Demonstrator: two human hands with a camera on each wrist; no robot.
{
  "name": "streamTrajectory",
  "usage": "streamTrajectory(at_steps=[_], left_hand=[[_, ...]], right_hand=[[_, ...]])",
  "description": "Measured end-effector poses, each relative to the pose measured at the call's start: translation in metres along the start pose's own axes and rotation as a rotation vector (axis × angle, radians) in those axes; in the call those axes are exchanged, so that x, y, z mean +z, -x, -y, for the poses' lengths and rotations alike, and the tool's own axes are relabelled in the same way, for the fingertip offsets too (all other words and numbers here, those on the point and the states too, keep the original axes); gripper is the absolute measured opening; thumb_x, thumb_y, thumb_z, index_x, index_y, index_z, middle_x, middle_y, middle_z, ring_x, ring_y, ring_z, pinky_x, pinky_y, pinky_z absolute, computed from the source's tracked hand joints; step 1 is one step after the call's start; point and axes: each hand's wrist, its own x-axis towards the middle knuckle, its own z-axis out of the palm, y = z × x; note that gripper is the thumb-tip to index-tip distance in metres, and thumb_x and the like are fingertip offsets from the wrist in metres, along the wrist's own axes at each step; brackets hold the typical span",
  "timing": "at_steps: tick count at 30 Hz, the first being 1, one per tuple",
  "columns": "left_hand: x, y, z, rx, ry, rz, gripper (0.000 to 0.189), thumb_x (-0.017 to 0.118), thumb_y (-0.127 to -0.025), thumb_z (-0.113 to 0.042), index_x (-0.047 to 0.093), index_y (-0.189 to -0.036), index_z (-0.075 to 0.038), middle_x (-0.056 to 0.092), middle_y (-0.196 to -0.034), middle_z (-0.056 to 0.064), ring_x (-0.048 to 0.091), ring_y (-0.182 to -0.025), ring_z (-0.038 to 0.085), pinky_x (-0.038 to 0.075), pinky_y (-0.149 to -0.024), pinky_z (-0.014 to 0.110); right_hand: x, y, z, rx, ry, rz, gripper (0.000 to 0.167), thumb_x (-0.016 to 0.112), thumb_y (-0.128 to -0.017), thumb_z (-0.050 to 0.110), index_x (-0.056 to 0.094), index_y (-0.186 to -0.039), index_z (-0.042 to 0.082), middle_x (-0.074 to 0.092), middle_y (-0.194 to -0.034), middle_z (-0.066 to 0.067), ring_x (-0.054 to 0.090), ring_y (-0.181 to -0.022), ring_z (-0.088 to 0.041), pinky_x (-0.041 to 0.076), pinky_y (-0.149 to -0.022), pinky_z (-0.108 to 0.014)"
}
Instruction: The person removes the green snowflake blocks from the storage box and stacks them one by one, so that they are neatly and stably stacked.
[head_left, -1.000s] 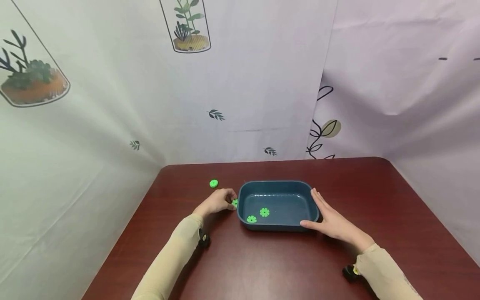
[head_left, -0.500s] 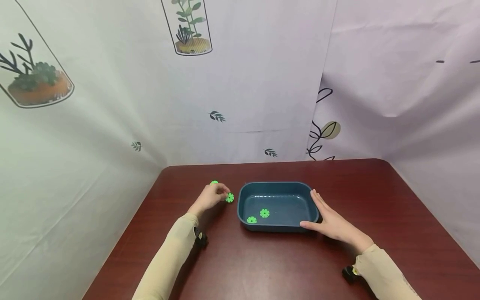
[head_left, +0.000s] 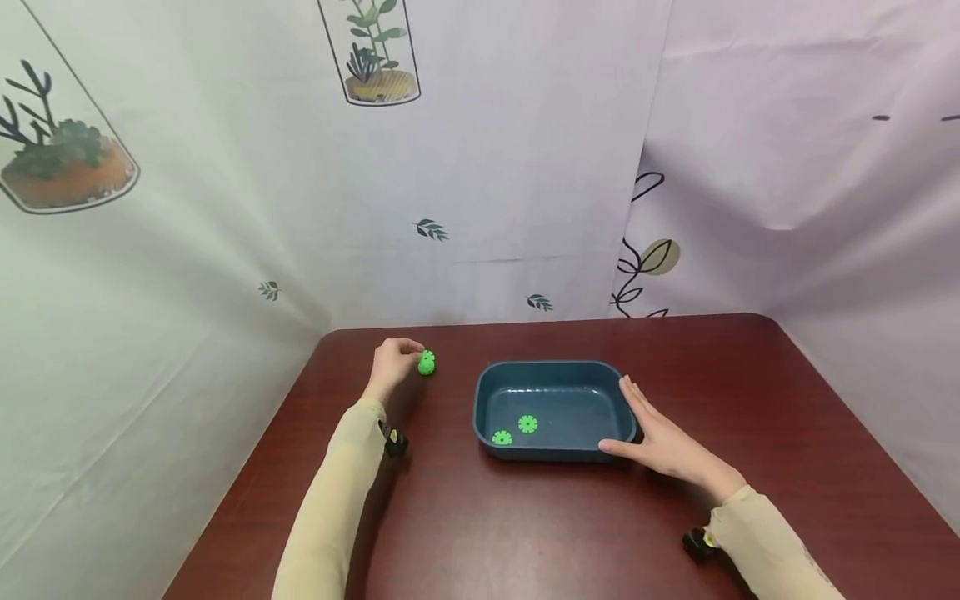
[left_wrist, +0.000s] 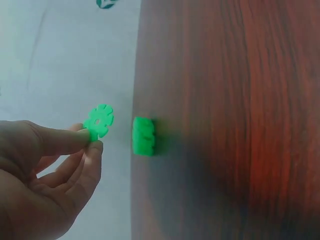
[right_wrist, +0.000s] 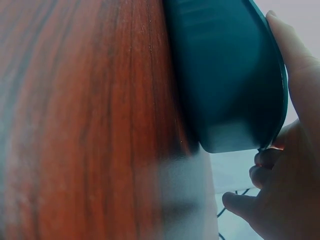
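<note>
My left hand (head_left: 393,365) pinches a green notched plastic disc (left_wrist: 101,119) between thumb and fingers at the left back of the table. Just below that disc, a small stack of green discs (left_wrist: 144,136) stands on the tabletop, blurred in the left wrist view. My right hand (head_left: 663,440) rests on the right end of a dark blue rectangular basin (head_left: 555,455), its thumb on the near rim and the fairly straight fingers spread along the side. Two green discs lie in the basin: one (head_left: 528,424) flat on the bottom, another (head_left: 502,437) by the near left corner.
The dark red wooden table (head_left: 525,525) has its back edge close to a white printed cloth wall (head_left: 495,167). Cloth also hangs along both sides. A small black device (head_left: 394,440) sits on the left wrist, with another black device (head_left: 698,546) on the right.
From beside the basin's left side, my left hand has moved left and back, carrying the disc to just over the stack. The right hand and the basin stay where they were.
</note>
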Motion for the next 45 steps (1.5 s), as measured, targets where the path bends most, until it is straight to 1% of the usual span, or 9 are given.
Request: streamTrajectory(at_steps=[7, 14, 18, 26, 32, 35, 38, 41, 45], left_hand=[[0.003, -0.005, 0.009, -0.061, -0.012, 0.026, 0.019, 0.064, -0.095, -0.006, 0.075, -0.108, 0.003, 0.07, -0.114, 0.022, 0.062, -0.11, 0.038, 0.05, -0.088, 0.049], [0.008, -0.009, 0.013, -0.086, -0.016, 0.026, 0.02, 0.065, -0.093, -0.006, 0.075, -0.107, 0.003, 0.071, -0.112, 0.022, 0.062, -0.106, 0.036, 0.05, -0.086, 0.046], [0.009, -0.009, 0.015, -0.089, -0.022, 0.022, 0.021, 0.065, -0.092, -0.006, 0.075, -0.107, 0.004, 0.071, -0.111, 0.023, 0.063, -0.106, 0.037, 0.05, -0.088, 0.048], [0.009, -0.007, 0.016, -0.11, -0.007, 0.03, 0.021, 0.063, -0.094, -0.005, 0.074, -0.108, 0.006, 0.069, -0.114, 0.025, 0.064, -0.101, 0.037, 0.051, -0.084, 0.047], [0.01, -0.008, 0.015, -0.131, 0.016, 0.028, 0.021, 0.063, -0.095, -0.006, 0.074, -0.109, 0.005, 0.069, -0.115, 0.024, 0.063, -0.101, 0.037, 0.051, -0.085, 0.047], [0.008, -0.008, 0.012, -0.137, 0.028, 0.02, 0.023, 0.062, -0.096, -0.008, 0.074, -0.111, 0.005, 0.069, -0.116, 0.023, 0.063, -0.102, 0.036, 0.051, -0.085, 0.046], [0.004, -0.008, 0.006, -0.127, 0.042, 0.019, 0.026, 0.061, -0.097, -0.01, 0.072, -0.115, 0.004, 0.069, -0.117, 0.022, 0.063, -0.102, 0.034, 0.051, -0.083, 0.044], [-0.001, -0.011, -0.005, -0.107, 0.074, 0.03, 0.029, 0.059, -0.098, -0.012, 0.07, -0.12, 0.003, 0.068, -0.119, 0.021, 0.064, -0.104, 0.035, 0.053, -0.084, 0.044], [-0.011, -0.017, -0.027, -0.058, 0.135, 0.049, 0.028, 0.061, -0.1, -0.013, 0.069, -0.123, 0.0, 0.066, -0.123, 0.021, 0.064, -0.11, 0.04, 0.053, -0.089, 0.048]], right_hand=[[0.002, 0.002, -0.003, 0.003, 0.001, -0.003, 0.115, 0.072, -0.086, 0.061, 0.0, -0.163, 0.015, -0.001, -0.168, -0.018, 0.013, -0.149, -0.048, 0.033, -0.105, -0.068], [0.004, 0.002, -0.005, 0.008, -0.004, -0.004, 0.115, 0.072, -0.086, 0.06, -0.001, -0.163, 0.016, -0.002, -0.168, -0.017, 0.013, -0.149, -0.048, 0.033, -0.106, -0.068], [0.004, 0.001, -0.004, 0.011, -0.003, -0.004, 0.115, 0.072, -0.086, 0.061, -0.001, -0.163, 0.016, -0.001, -0.168, -0.017, 0.013, -0.149, -0.047, 0.032, -0.106, -0.068], [0.003, -0.002, -0.002, 0.015, -0.001, -0.003, 0.115, 0.073, -0.086, 0.058, -0.001, -0.163, 0.015, -0.001, -0.168, -0.018, 0.013, -0.15, -0.046, 0.03, -0.108, -0.068], [0.002, -0.002, -0.004, 0.008, 0.01, -0.012, 0.116, 0.073, -0.085, 0.059, 0.0, -0.163, 0.014, 0.0, -0.168, -0.017, 0.014, -0.149, -0.047, 0.032, -0.107, -0.068], [0.002, -0.002, -0.003, 0.004, 0.009, -0.01, 0.115, 0.073, -0.086, 0.059, 0.001, -0.163, 0.014, 0.0, -0.168, -0.018, 0.014, -0.15, -0.047, 0.032, -0.107, -0.068], [0.002, -0.002, -0.003, 0.004, 0.006, -0.004, 0.116, 0.072, -0.085, 0.06, 0.001, -0.163, 0.014, 0.0, -0.168, -0.018, 0.013, -0.15, -0.047, 0.032, -0.107, -0.068], [0.002, -0.002, -0.003, 0.008, 0.006, -0.003, 0.116, 0.072, -0.085, 0.06, 0.0, -0.163, 0.014, 0.0, -0.168, -0.018, 0.013, -0.149, -0.047, 0.031, -0.107, -0.069], [0.002, -0.002, -0.003, 0.012, 0.006, -0.005, 0.114, 0.072, -0.086, 0.058, 0.0, -0.163, 0.015, 0.0, -0.168, -0.017, 0.014, -0.149, -0.047, 0.031, -0.106, -0.069]])
